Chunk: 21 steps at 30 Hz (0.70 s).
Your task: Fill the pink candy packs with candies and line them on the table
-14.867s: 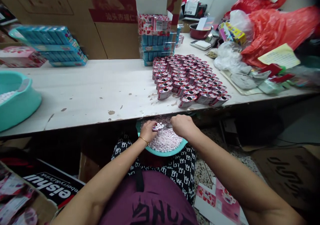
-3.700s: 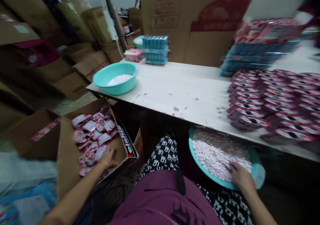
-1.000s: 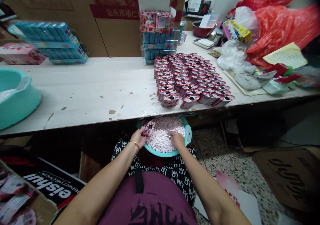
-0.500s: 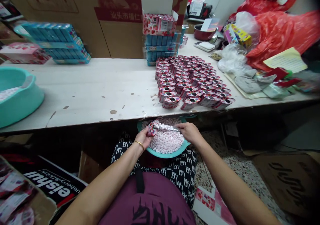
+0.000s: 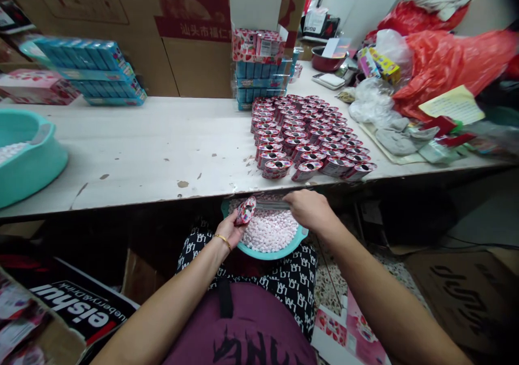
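1. Head view, what has moved: half a second ago, a heaped load of pellets lay along the scoop (image 5: 272,204), its end at the packet (image 5: 246,211). Now that heap is gone from sight, the scoop is a grey blur, and my right hand (image 5: 312,209) sits a little higher.

2. Head view, my grip: my left hand (image 5: 229,230) is closed around the packet's lower part, keeping it tilted over the left side of the basin (image 5: 267,255). My right hand is closed on the scoop's handle, the scoop lying roughly level over the basin. Whether its end touches the packet, I cannot tell.

3. Head view, around my work: the basin of pinkish-white pellets (image 5: 270,232) sits at my lap, its far part under the table (image 5: 174,143) edge. On the table just beyond stand rows of similar packets (image 5: 277,168), upright, with dark openings on top. A second basin (image 5: 36,162) stands at the table's left end.

4. Head view, the step: I judge that I am spooning pellets into the packet, this scoopful probably tipped in or nearly so. How full it is, I cannot see. The next move seems to call for holding the packet's mouth up, checking its level, and bringing the scoop away without knocking pellets loose.
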Motion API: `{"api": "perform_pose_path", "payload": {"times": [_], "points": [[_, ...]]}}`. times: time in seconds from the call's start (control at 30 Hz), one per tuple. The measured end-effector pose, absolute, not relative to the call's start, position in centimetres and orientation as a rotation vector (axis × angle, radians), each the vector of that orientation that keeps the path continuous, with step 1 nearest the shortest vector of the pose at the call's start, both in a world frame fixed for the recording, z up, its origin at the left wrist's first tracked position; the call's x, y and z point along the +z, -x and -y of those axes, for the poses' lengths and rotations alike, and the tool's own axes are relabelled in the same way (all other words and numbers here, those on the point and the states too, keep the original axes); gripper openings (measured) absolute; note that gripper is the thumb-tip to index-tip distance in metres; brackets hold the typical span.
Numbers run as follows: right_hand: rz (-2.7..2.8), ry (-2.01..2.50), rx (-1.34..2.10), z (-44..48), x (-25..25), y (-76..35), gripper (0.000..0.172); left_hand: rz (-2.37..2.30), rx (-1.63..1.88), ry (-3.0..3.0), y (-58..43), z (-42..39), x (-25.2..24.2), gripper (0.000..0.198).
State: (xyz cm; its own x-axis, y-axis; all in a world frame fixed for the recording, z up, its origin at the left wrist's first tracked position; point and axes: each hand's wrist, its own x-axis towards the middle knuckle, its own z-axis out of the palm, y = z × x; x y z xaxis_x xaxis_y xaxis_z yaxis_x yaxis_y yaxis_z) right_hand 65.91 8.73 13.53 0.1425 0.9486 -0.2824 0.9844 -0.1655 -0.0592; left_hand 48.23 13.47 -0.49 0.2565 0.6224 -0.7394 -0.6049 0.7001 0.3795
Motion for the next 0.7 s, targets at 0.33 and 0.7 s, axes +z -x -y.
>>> {"api": "perform_pose_path", "payload": {"times": [0.33,0.7], "points": [[-1.829,-3.267,-0.938,-0.1,7.7,-73.9,0.043,-0.906,0.767,-0.385,-55.7,-17.0,6.8,0.009],[-1.884,-3.140,-1.113,0.4,3.2,-72.0,0.039,-0.807,0.931,-0.435,-59.0,-17.2,5.1,0.025]]}}
